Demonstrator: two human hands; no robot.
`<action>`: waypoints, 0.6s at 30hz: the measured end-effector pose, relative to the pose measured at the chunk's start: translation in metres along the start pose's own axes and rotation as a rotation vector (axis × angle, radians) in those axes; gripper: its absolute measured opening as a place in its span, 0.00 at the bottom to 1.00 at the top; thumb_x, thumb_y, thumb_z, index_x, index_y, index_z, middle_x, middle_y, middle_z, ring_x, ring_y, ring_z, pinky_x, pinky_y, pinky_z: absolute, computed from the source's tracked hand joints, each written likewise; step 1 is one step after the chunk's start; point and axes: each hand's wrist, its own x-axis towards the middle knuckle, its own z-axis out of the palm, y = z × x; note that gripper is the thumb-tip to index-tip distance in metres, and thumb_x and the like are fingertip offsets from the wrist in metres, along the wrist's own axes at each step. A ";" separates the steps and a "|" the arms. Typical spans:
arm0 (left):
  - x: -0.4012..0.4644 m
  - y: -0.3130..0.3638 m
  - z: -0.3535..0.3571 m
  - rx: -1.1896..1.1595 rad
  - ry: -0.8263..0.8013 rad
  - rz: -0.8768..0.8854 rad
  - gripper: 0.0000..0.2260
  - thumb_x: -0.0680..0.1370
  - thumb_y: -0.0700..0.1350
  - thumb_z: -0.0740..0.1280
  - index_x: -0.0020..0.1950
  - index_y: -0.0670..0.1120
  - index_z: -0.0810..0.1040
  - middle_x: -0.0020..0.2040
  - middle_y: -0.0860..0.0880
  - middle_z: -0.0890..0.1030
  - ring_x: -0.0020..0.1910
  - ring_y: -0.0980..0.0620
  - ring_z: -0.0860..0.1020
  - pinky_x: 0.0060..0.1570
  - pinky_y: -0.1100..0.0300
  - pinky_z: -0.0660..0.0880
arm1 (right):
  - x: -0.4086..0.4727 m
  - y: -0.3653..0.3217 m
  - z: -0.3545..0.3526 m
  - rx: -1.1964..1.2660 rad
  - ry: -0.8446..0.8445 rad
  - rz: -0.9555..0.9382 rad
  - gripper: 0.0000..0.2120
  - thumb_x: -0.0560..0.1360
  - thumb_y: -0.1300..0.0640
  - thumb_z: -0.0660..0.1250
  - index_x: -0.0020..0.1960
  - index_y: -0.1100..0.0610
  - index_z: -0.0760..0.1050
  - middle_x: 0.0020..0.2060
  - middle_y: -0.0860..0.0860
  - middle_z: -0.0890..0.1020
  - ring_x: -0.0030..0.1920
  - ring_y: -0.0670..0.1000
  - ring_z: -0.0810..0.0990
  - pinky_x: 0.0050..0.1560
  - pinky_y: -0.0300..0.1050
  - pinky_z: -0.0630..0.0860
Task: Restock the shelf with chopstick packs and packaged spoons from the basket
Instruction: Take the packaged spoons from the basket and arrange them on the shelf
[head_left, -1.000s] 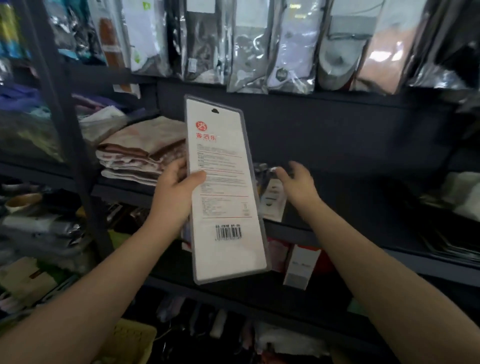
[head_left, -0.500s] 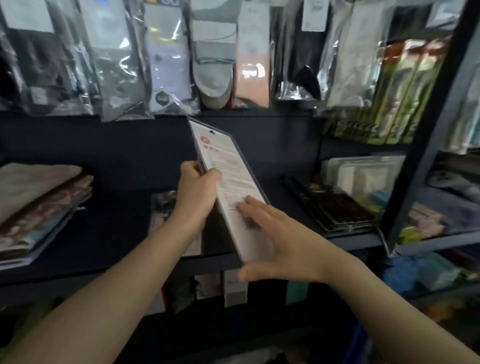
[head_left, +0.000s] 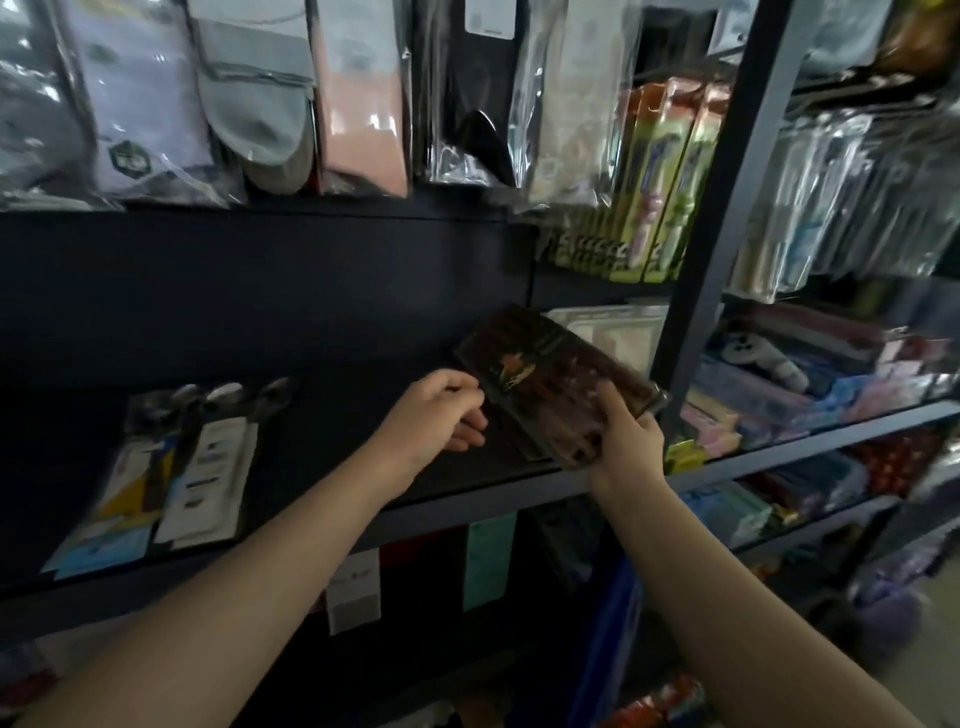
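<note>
A dark brown chopstick pack (head_left: 556, 376) with a gold mark on its front lies tilted over the right end of the dark shelf (head_left: 322, 431). My right hand (head_left: 626, 439) grips its near right edge, thumb on top. My left hand (head_left: 441, 415) hovers at the pack's left edge with fingers curled, touching or nearly touching it. Packaged spoons (head_left: 202, 447) lie flat on the same shelf at the left, several side by side with white and yellow cards. The basket is out of view.
Bagged socks (head_left: 249, 98) hang above the shelf. A dark upright post (head_left: 717, 223) stands right of the pack. Green boxed items (head_left: 660, 176) and clear packs (head_left: 608, 327) sit behind it. More goods fill the right bay (head_left: 810, 384) and the lower shelves.
The view has swung right. The pack, earlier held upright with its white back toward me, now lies face up low over the shelf; my right hand has taken its edge and my left has loosened.
</note>
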 end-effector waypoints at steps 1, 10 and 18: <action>0.003 -0.005 0.007 0.041 0.001 -0.001 0.09 0.79 0.43 0.60 0.57 0.45 0.74 0.41 0.47 0.79 0.40 0.50 0.79 0.45 0.56 0.76 | 0.014 -0.001 -0.004 0.078 0.037 0.078 0.11 0.77 0.55 0.65 0.58 0.58 0.74 0.49 0.56 0.82 0.44 0.55 0.82 0.41 0.52 0.80; 0.004 -0.026 0.031 0.215 0.078 0.093 0.08 0.79 0.43 0.60 0.54 0.47 0.76 0.43 0.49 0.81 0.42 0.52 0.81 0.46 0.58 0.77 | 0.042 -0.024 -0.046 -0.891 -0.325 0.466 0.38 0.77 0.35 0.43 0.36 0.65 0.74 0.28 0.56 0.76 0.26 0.52 0.73 0.26 0.39 0.65; -0.069 -0.070 -0.004 0.410 0.218 0.192 0.08 0.78 0.42 0.61 0.54 0.54 0.74 0.42 0.54 0.80 0.40 0.59 0.80 0.44 0.63 0.77 | 0.013 0.019 -0.035 -1.220 -0.719 -0.181 0.20 0.79 0.50 0.60 0.32 0.58 0.76 0.23 0.50 0.77 0.22 0.48 0.72 0.27 0.40 0.68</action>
